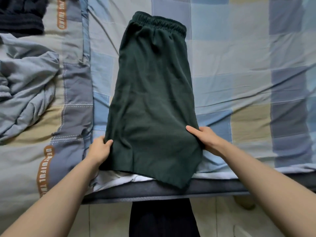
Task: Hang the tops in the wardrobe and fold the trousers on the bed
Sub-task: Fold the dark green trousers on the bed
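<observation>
Dark green shorts (152, 93) lie lengthwise on the bed, folded in half, with the elastic waistband at the far end and the leg hems hanging slightly over the near edge. My left hand (100, 149) pinches the left edge of the shorts near the hem, thumb on top and fingers under the cloth. My right hand (205, 137) grips the right edge at the same height, thumb lying on top of the fabric and fingers tucked beneath.
The checked blue sheet (239, 65) covers the bed. A rumpled grey-blue quilt (30, 86) lies on the left. A dark garment (20, 14) sits at the far left corner. The dark bed edge (222, 187) runs along the front, with tiled floor below.
</observation>
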Motion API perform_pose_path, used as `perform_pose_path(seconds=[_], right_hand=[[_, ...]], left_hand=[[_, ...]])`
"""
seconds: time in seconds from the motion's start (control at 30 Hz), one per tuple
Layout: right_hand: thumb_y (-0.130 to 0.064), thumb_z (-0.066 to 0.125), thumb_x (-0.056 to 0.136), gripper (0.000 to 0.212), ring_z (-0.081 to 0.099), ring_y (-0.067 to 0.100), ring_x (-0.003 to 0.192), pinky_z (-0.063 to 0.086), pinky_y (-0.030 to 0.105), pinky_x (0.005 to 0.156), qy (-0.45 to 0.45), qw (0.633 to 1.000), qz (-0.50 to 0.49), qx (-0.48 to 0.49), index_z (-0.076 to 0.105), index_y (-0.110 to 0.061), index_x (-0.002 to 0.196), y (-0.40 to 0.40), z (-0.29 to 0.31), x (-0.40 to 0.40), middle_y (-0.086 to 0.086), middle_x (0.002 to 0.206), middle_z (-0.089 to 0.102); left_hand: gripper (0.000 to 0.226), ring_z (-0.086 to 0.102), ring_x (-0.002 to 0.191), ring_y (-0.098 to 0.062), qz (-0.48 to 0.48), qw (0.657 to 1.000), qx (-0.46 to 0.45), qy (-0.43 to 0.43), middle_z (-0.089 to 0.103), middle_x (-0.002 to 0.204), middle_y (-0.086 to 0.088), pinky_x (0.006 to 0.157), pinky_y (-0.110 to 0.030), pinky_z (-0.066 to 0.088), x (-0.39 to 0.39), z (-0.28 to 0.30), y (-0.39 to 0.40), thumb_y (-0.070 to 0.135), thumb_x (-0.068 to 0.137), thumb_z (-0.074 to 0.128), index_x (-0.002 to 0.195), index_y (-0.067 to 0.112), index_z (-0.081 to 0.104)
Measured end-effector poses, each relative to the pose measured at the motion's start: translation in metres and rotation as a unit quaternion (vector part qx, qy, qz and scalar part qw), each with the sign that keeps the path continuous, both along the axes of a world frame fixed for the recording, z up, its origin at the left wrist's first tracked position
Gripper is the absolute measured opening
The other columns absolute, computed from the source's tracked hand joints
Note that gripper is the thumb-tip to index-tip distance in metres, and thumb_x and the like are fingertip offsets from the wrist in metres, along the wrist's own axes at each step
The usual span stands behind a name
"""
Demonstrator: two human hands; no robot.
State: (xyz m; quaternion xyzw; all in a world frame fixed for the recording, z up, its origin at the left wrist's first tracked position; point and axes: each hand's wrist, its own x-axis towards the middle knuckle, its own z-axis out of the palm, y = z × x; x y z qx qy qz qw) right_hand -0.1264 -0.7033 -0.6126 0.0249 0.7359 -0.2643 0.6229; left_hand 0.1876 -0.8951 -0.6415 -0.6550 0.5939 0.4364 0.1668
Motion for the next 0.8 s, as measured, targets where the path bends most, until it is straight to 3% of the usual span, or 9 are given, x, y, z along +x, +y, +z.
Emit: perform_pose_path(seconds=[0.07, 0.2, 0.3, 0.43, 0.53, 0.6, 0.67, 0.73, 0.8], right_hand=[[-0.044, 0.066, 0.085, 0.036, 0.071, 0.010, 0.086, 0.054, 0.019, 0.066, -0.016, 0.999, -0.035, -0.026, 0.069, -0.012, 0.103, 0.012, 0.004, -0.008, -0.004, 0.093, 0.076], [-0.032, 0.074, 0.077, 0.047, 0.067, 0.022, 0.106, 0.051, 0.033, 0.087, -0.108, 0.989, -0.072, -0.063, 0.065, -0.007, 0.116, 0.026, 0.006, -0.015, 0.007, 0.112, 0.071], [-0.021, 0.076, 0.074, 0.048, 0.066, 0.027, 0.107, 0.054, 0.034, 0.082, -0.154, 0.983, -0.061, -0.080, 0.063, -0.008, 0.118, 0.032, 0.009, -0.019, 0.011, 0.114, 0.070], [-0.017, 0.075, 0.076, 0.044, 0.070, 0.023, 0.094, 0.057, 0.030, 0.074, -0.090, 0.993, -0.056, -0.055, 0.064, -0.002, 0.115, 0.045, 0.013, -0.023, 0.011, 0.102, 0.073], [-0.020, 0.075, 0.078, 0.043, 0.070, 0.020, 0.086, 0.057, 0.026, 0.069, 0.028, 0.973, -0.214, -0.077, 0.063, 0.005, 0.111, 0.058, 0.011, -0.030, 0.009, 0.094, 0.074], [-0.032, 0.069, 0.084, 0.037, 0.068, 0.017, 0.082, 0.055, 0.027, 0.068, -0.001, 0.942, -0.326, -0.080, 0.064, -0.004, 0.108, 0.070, 0.010, -0.028, 0.003, 0.087, 0.073], [-0.044, 0.066, 0.083, 0.037, 0.066, 0.014, 0.085, 0.055, 0.030, 0.075, -0.070, 0.953, -0.295, -0.022, 0.065, -0.015, 0.106, 0.082, 0.007, -0.012, 0.000, 0.089, 0.072], [-0.042, 0.072, 0.076, 0.046, 0.064, 0.018, 0.102, 0.050, 0.038, 0.092, -0.110, 0.970, -0.218, 0.007, 0.065, -0.015, 0.113, 0.090, 0.003, 0.009, 0.001, 0.107, 0.072], [-0.035, 0.076, 0.068, 0.053, 0.065, 0.018, 0.106, 0.049, 0.039, 0.094, -0.123, 0.979, -0.163, -0.026, 0.063, -0.016, 0.116, 0.088, 0.004, 0.027, 0.000, 0.113, 0.071]], left_hand=[[0.021, 0.061, 0.107, -0.034, -0.005, 1.000, -0.005, 0.014, 0.066, 0.114, -0.024, 0.088, -0.040, 0.047, 0.003, 0.000, 0.007, 0.010, 0.097, 0.052, 0.107, -0.005, 0.063], [0.024, 0.056, 0.102, -0.028, -0.014, 0.999, -0.033, 0.033, 0.064, 0.116, -0.022, 0.077, -0.031, 0.035, 0.003, -0.003, 0.015, 0.003, 0.098, 0.047, 0.114, -0.008, 0.061], [0.023, 0.054, 0.090, -0.020, 0.027, 0.997, -0.027, 0.060, 0.063, 0.108, -0.012, 0.072, -0.026, 0.038, -0.001, 0.000, 0.016, 0.006, 0.099, 0.048, 0.114, -0.003, 0.063], [0.022, 0.065, 0.068, -0.006, 0.099, 0.986, 0.057, 0.122, 0.074, 0.083, 0.006, 0.060, -0.015, 0.048, 0.008, 0.015, 0.022, 0.030, 0.095, 0.061, 0.084, 0.013, 0.071], [0.023, 0.072, 0.073, -0.009, 0.121, 0.973, 0.143, 0.135, 0.077, 0.081, 0.003, 0.062, -0.022, 0.054, 0.015, 0.026, 0.031, 0.035, 0.089, 0.067, 0.088, 0.012, 0.073], [0.018, 0.071, 0.075, -0.012, 0.108, 0.977, 0.127, 0.135, 0.076, 0.082, 0.001, 0.066, -0.023, 0.054, 0.014, 0.027, 0.038, 0.028, 0.088, 0.069, 0.089, 0.010, 0.073], [0.012, 0.067, 0.080, -0.018, 0.121, 0.981, 0.086, 0.125, 0.074, 0.083, -0.002, 0.072, -0.027, 0.054, 0.013, 0.024, 0.044, 0.020, 0.089, 0.069, 0.091, 0.008, 0.071], [0.003, 0.063, 0.075, -0.017, 0.143, 0.979, 0.080, 0.119, 0.070, 0.076, 0.002, 0.062, -0.021, 0.052, 0.014, 0.021, 0.050, 0.010, 0.089, 0.068, 0.090, 0.007, 0.067], [0.006, 0.063, 0.074, -0.014, 0.147, 0.978, 0.086, 0.118, 0.070, 0.080, 0.000, 0.058, -0.017, 0.052, 0.016, 0.019, 0.055, 0.005, 0.090, 0.066, 0.096, 0.004, 0.065]])
